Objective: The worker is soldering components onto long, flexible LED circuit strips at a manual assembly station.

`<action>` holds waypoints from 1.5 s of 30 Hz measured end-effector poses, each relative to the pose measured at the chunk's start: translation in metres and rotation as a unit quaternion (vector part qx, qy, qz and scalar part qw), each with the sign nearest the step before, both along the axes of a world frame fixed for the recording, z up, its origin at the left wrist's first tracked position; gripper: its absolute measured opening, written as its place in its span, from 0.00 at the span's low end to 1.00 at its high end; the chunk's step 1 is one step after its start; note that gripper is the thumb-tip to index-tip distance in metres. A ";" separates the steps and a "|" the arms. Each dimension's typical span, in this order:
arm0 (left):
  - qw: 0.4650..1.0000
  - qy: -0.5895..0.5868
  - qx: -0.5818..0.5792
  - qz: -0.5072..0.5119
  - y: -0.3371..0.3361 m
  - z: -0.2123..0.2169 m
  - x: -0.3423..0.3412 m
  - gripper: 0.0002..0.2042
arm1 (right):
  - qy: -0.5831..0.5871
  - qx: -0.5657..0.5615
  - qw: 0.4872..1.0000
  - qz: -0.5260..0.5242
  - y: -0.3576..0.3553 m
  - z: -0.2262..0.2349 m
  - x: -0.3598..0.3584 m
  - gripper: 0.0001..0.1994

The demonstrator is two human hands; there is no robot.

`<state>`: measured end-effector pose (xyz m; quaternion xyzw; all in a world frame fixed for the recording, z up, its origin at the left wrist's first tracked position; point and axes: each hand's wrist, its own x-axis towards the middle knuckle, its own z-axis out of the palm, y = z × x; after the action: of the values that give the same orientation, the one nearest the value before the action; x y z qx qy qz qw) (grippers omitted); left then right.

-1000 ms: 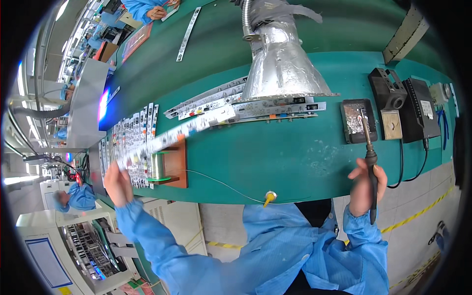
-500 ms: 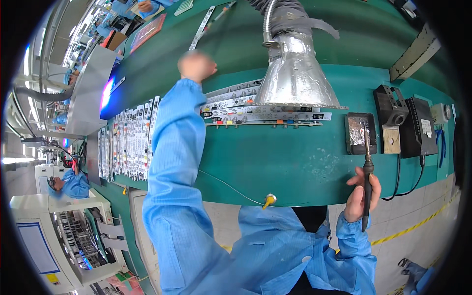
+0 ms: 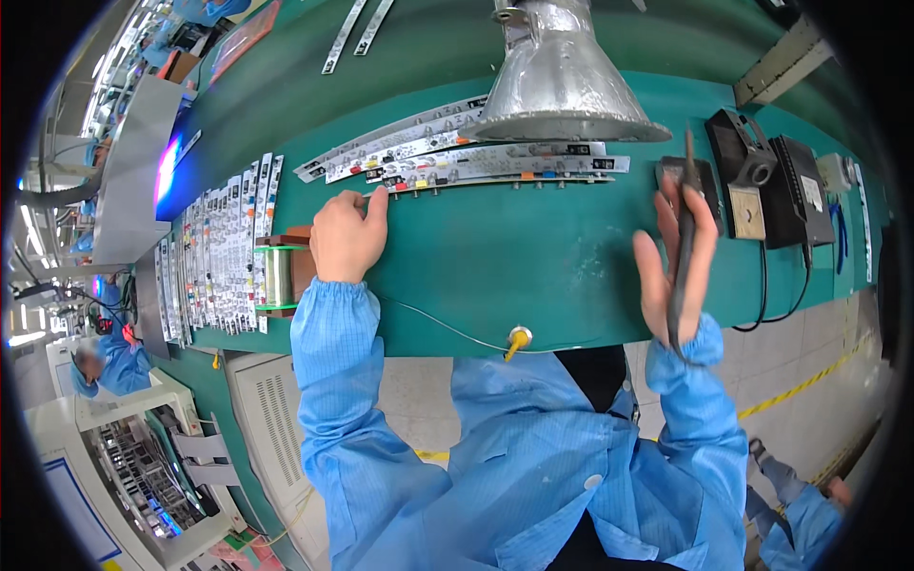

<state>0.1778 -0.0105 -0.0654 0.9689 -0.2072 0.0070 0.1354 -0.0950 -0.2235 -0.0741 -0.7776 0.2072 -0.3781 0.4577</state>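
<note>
My left hand is at the left end of the nearest circuit board strip, thumb and forefinger closed on its end. This narrow strip stands on edge, with small red, yellow, orange and blue parts along it. Behind it lie several more white circuit board strips, partly under a foil-covered funnel hood. A spool of solder wire stands beside my left wrist. My right hand holds a soldering iron upright, its tip blurred in front of a dark solder tray.
At the right are a black iron stand with a sponge and a black soldering station. Many upright strips fill the left side. Two strips lie on the dark green belt. A yellow clip with a wire sits on the front edge.
My left hand has come back from the far belt to the nearest strip, uncovering the spool. My right hand has lifted the soldering iron upright from the tray. The view has shifted.
</note>
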 end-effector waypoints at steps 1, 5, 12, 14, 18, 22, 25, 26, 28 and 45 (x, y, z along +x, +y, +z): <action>1.000 0.011 -0.024 -0.002 0.001 -0.002 0.001 0.21 | 0.005 -0.010 1.000 0.004 -0.003 -0.001 0.011 0.32; 0.995 0.052 -0.081 0.009 0.001 -0.003 0.004 0.20 | 0.020 -0.019 1.000 -0.006 -0.008 -0.013 0.037 0.35; 0.988 0.013 -0.140 -0.063 0.021 -0.004 -0.017 0.15 | 0.019 -0.068 0.997 -0.027 0.012 -0.010 0.013 0.34; 0.978 0.008 -0.195 -0.078 0.035 -0.003 -0.040 0.11 | 0.009 -0.075 0.997 -0.031 0.023 -0.012 -0.008 0.33; 0.960 0.049 -0.265 -0.071 0.048 -0.007 -0.073 0.07 | 0.010 -0.125 0.992 -0.031 0.035 -0.021 -0.044 0.32; 0.959 0.075 -0.256 -0.097 0.056 -0.018 -0.084 0.04 | 0.023 -0.132 0.991 -0.022 0.033 -0.032 -0.058 0.32; 0.970 0.001 -0.199 -0.142 0.052 -0.015 -0.086 0.04 | 0.047 -0.160 0.986 -0.007 0.030 -0.033 -0.063 0.32; 0.969 0.005 -0.201 -0.145 0.049 -0.009 -0.092 0.04 | 0.051 -0.161 0.986 -0.011 0.030 -0.033 -0.064 0.32; 0.957 -0.087 -0.202 -0.191 0.036 0.005 -0.112 0.04 | 0.048 -0.150 0.988 -0.003 0.029 -0.033 -0.067 0.31; 0.785 0.157 -0.389 -0.455 -0.037 0.003 -0.212 0.11 | -0.069 0.044 0.988 0.131 0.057 -0.010 -0.064 0.26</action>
<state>-0.0338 -0.0474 -0.0621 0.6148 -0.5799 -0.1277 0.5191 -0.1589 -0.1668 -0.0840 -0.7493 0.0882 -0.3583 0.5499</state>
